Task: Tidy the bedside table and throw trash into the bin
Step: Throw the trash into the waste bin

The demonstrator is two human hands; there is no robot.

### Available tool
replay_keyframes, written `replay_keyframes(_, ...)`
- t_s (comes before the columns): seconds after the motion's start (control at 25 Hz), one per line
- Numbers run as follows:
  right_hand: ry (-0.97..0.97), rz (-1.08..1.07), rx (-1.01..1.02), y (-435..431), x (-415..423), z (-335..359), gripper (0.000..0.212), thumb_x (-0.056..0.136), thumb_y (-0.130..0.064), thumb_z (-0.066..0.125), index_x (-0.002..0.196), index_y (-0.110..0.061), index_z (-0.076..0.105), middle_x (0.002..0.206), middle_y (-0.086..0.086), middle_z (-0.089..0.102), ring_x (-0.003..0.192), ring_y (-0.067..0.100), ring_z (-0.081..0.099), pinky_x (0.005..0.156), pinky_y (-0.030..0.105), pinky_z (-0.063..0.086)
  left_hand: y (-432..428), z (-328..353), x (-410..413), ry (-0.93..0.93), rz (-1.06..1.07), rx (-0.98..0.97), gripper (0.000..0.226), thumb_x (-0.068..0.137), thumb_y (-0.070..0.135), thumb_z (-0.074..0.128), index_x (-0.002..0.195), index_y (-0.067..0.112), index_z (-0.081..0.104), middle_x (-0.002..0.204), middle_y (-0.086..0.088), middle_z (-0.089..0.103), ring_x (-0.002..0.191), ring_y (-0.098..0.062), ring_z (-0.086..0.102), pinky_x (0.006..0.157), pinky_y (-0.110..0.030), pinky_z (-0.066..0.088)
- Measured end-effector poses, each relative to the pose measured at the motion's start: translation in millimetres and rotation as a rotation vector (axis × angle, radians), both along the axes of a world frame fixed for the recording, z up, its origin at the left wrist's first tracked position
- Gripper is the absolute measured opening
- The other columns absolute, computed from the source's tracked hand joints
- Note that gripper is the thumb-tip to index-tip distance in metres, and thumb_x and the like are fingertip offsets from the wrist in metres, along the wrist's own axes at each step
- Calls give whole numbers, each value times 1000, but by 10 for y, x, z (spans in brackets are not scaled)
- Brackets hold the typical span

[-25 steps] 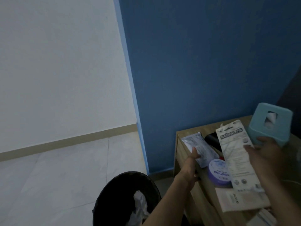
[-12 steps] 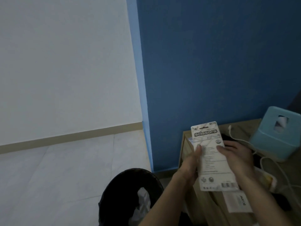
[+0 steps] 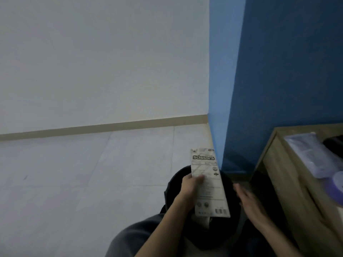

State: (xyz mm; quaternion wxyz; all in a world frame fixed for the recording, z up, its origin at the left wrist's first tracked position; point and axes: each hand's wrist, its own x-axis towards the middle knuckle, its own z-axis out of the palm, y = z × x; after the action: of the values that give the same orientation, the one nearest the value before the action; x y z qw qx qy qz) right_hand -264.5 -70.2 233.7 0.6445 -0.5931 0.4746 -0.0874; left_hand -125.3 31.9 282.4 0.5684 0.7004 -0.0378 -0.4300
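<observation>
Off the bedside table at 3 o'clock, the scissors card now hangs over the black bin at 6 o'clock. Left hand pinches it; right hand has let go, fingers straight.

Domestic room, consistent with a bedroom: a low light-wood bedside counter stands against a deep blue painted wall. Adjoining surfaces are a plain white wall, a beige skirting board and a pale tiled floor. A round black waste bin sits on the floor beside the counter.
</observation>
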Motion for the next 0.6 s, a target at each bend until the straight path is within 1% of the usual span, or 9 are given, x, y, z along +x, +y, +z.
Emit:
replay_keyframes(0.08, 61, 81, 1, 143, 38, -181, 45, 95, -36, 40, 130, -11, 50, 139, 13, 48, 126, 27, 44, 108, 39, 29, 169, -154, 46, 24, 26, 52, 28, 91, 1, 45, 116, 0, 58, 109, -18, 64, 87, -27, 63, 72, -30, 55)
replay_keyframes(0.16, 121, 148, 60, 230, 13, -342, 50, 95, -36, 39, 136, -8, 42, 143, 13, 43, 132, 27, 37, 109, 36, 25, 296, -327, 81, 61, 49, 123, 29, 90, -3, 43, 115, 0, 57, 112, -18, 63, 97, -32, 62, 79, -37, 54)
replay_keyframes(0.24, 189, 195, 96, 256, -26, -460, 52, 95, -39, 36, 138, -9, 39, 145, 12, 40, 133, 28, 36, 110, 37, 25, 396, -528, 113, 110, 64, 179, 35, 88, -4, 42, 120, -4, 53, 120, -22, 61, 107, -38, 60, 87, -43, 53)
replay_keyframes(0.36, 230, 164, 65, 263, -42, -537, 54, 93, -45, 36, 138, -14, 40, 144, 12, 43, 130, 29, 39, 110, 43, 29, 518, -744, 67, 196, 61, 250, 36, 90, -4, 41, 124, -5, 50, 125, -24, 58, 111, -38, 58, 93, -43, 50)
replay_keyframes(0.44, 223, 148, 40, 265, -49, -577, 58, 91, -50, 36, 138, -15, 41, 143, 10, 44, 130, 28, 40, 109, 43, 30, 545, -862, 16, 271, 45, 264, 36, 92, 0, 43, 127, -6, 47, 128, -24, 56, 115, -39, 56, 97, -45, 48)
replay_keyframes(0.48, 219, 151, 36, 268, -62, -616, 64, 88, -56, 35, 138, -16, 41, 143, 8, 44, 130, 27, 40, 109, 42, 29, 550, -918, -8, 339, 59, 235, 38, 94, 5, 44, 130, -6, 44, 127, -23, 56, 114, -38, 56, 98, -45, 47)
replay_keyframes(0.52, 209, 165, 29, 273, -86, -653, 73, 83, -63, 34, 137, -16, 42, 142, 5, 45, 130, 26, 40, 109, 42, 29, 551, -939, -38, 428, 75, 184, 40, 96, 12, 44, 132, -4, 41, 124, -20, 57, 111, -35, 57, 96, -45, 48)
replay_keyframes(0.56, 196, 166, 16, 287, -92, -673, 81, 77, -70, 34, 137, -17, 43, 140, 2, 46, 129, 25, 40, 109, 43, 29, 547, -952, -67, 475, 72, 149, 42, 98, 19, 42, 135, -1, 39, 121, -17, 58, 109, -33, 57, 92, -42, 48)
replay_keyframes(0.6, 190, 129, 6, 313, -89, -674, 80, 77, -71, 35, 135, -16, 44, 138, 1, 47, 128, 24, 42, 108, 44, 31, 536, -995, -77, 479, 70, 131, 46, 99, 26, 40, 139, 3, 34, 125, -15, 56, 112, -31, 55, 91, -40, 46)
